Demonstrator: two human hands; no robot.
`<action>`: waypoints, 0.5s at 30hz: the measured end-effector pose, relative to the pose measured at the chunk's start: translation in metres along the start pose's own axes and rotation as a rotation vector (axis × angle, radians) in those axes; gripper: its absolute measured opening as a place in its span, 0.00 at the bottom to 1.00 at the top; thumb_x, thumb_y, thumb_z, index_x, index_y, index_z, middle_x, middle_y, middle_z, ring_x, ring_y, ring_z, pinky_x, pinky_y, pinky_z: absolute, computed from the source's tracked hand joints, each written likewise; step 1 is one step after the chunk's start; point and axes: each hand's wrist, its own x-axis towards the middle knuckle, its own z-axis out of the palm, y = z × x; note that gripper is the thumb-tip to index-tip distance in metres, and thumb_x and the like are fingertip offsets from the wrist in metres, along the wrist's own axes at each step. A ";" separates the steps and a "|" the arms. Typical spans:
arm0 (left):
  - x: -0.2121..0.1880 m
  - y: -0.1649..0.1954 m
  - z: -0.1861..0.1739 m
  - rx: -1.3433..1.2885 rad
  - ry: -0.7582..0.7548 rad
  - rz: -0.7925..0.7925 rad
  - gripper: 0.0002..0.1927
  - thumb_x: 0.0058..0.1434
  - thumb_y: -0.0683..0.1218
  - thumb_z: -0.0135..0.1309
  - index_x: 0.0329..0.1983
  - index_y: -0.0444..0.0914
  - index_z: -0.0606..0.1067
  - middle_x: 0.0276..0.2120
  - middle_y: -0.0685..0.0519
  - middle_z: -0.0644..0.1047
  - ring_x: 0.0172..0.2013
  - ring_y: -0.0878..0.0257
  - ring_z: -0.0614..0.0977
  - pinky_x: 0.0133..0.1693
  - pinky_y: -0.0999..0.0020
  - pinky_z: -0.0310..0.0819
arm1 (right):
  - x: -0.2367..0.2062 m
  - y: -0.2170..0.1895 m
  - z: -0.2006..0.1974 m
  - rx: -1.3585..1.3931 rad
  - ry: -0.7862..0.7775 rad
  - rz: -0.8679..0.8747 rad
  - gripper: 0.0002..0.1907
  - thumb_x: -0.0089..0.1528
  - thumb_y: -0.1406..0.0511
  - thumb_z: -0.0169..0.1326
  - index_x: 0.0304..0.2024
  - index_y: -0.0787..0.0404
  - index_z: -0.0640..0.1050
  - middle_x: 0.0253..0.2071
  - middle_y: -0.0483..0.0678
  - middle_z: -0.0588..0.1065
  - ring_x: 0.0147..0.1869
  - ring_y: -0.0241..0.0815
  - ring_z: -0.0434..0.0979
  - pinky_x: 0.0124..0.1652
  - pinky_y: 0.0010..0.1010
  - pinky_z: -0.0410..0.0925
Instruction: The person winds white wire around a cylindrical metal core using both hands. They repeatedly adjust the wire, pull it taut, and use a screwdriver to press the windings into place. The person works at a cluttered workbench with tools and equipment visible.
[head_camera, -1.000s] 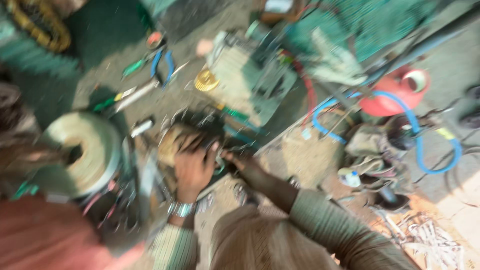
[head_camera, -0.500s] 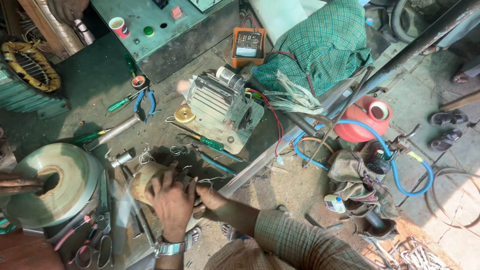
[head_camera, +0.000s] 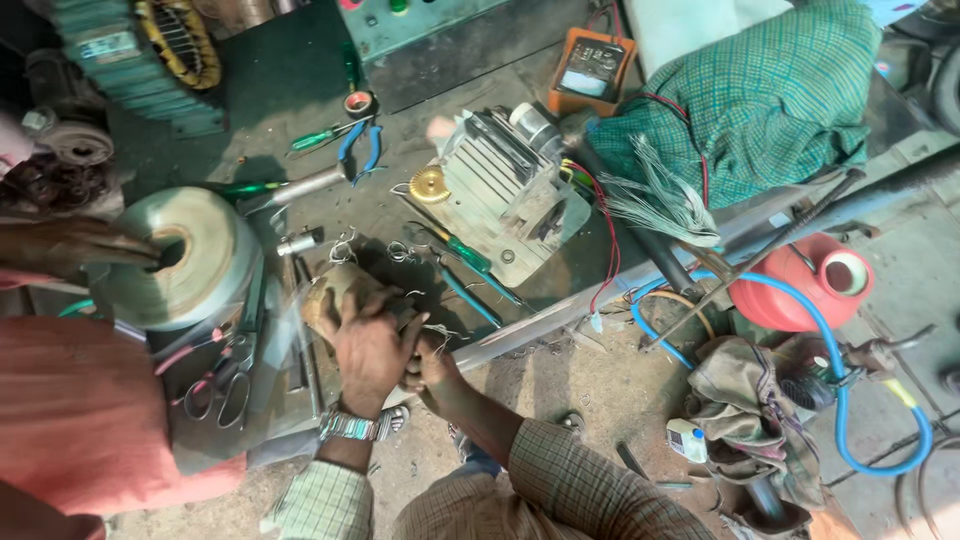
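Overhead, 2 hands work low at the near edge of a dark, cluttered table (head_camera: 300, 110). Left hand (head_camera: 368, 345), wristwatch on the wrist, lies palm-down over a small tan, wire-wound part (head_camera: 325, 295), fingers wrapped over it: grip clenched on the part. Right hand (head_camera: 428, 365) sits just beside and partly under the left, touching the same part; whether its fingers are clamped or only steadying cannot be told, the left hand covers them. The part rests on the table edge, between a big roll of pale tape (head_camera: 185, 255) and a finned grey motor housing (head_camera: 505, 195). Loose wire ends stick out around the fingers.

Another person's hand (head_camera: 80, 245) reaches into the roll's core from the left; keep it apart from the 2 working hands.

Nearby: scissors (head_camera: 225, 375) just left of the part, blue-handled pliers (head_camera: 360, 140) and a green screwdriver (head_camera: 320, 138) farther up, an orange meter (head_camera: 590, 72) at the top, a red jug (head_camera: 800, 285) off the table to the right.

Judgement on doing this well: press the part firmly with the left palm so it cannot roll, let the right fingers do the fine wire work, and keep the stray wire ends clear of the scissors.
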 end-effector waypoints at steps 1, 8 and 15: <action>-0.001 0.001 0.001 -0.005 -0.012 -0.015 0.12 0.54 0.60 0.63 0.35 0.52 0.86 0.50 0.62 0.81 0.60 0.54 0.70 0.68 0.37 0.41 | -0.003 -0.001 -0.002 0.007 -0.009 0.000 0.22 0.68 0.44 0.48 0.30 0.50 0.68 0.20 0.34 0.59 0.19 0.28 0.55 0.20 0.23 0.52; -0.002 -0.006 -0.009 -0.069 0.045 -0.025 0.15 0.55 0.60 0.62 0.34 0.47 0.86 0.49 0.58 0.81 0.60 0.54 0.70 0.68 0.39 0.41 | 0.001 -0.005 -0.012 0.197 -0.102 0.203 0.20 0.69 0.46 0.52 0.33 0.52 0.70 0.23 0.35 0.62 0.24 0.30 0.61 0.27 0.24 0.58; -0.012 -0.032 -0.028 -0.353 0.071 -0.054 0.15 0.67 0.53 0.54 0.33 0.39 0.84 0.50 0.58 0.82 0.64 0.57 0.73 0.72 0.41 0.38 | 0.004 0.005 -0.006 0.022 0.031 0.176 0.15 0.65 0.51 0.52 0.36 0.54 0.74 0.26 0.40 0.69 0.24 0.33 0.64 0.30 0.27 0.61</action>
